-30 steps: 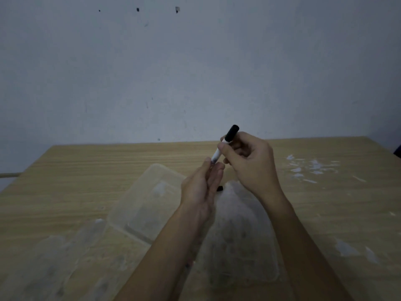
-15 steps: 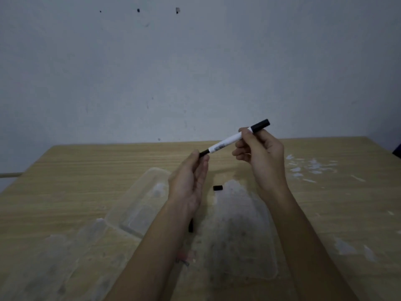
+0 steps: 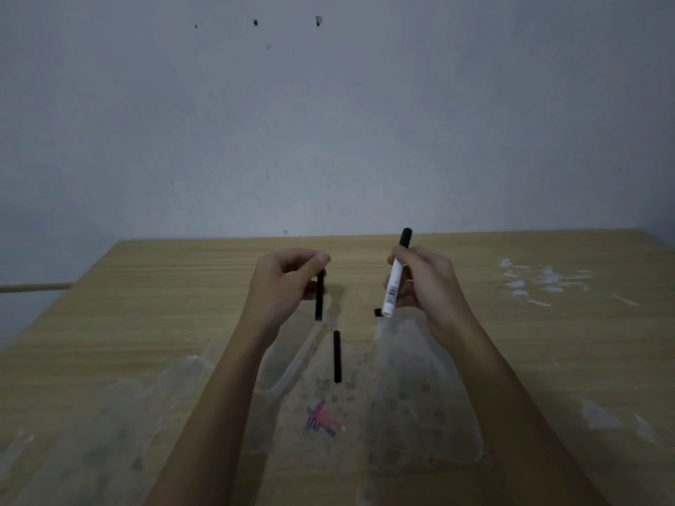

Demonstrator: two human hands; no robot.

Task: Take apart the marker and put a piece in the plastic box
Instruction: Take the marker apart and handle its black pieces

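Note:
My right hand (image 3: pixel 423 283) grips the white marker barrel (image 3: pixel 393 283), held nearly upright with its black end up and its open end down. My left hand (image 3: pixel 285 283) pinches a thin black rod (image 3: pixel 320 297) by its top, hanging straight down over the clear plastic box (image 3: pixel 420 407). The box lies open on the table between my forearms. A second black stick (image 3: pixel 336 356) lies inside the box. A small black piece (image 3: pixel 377 312) rests at the box's far edge, just left of the barrel's lower end.
The box's clear lid (image 3: pixel 292 359) lies beside it on the left, partly under my left arm. The wooden table (image 3: pixel 146 304) has white flecks (image 3: pixel 540 283) at the right and a red-blue mark (image 3: pixel 321 419) showing through the box. A grey wall stands behind.
My hands have drawn apart. The black rod has come out of the barrel and hangs from my left hand, while the right hand has tilted the barrel upright.

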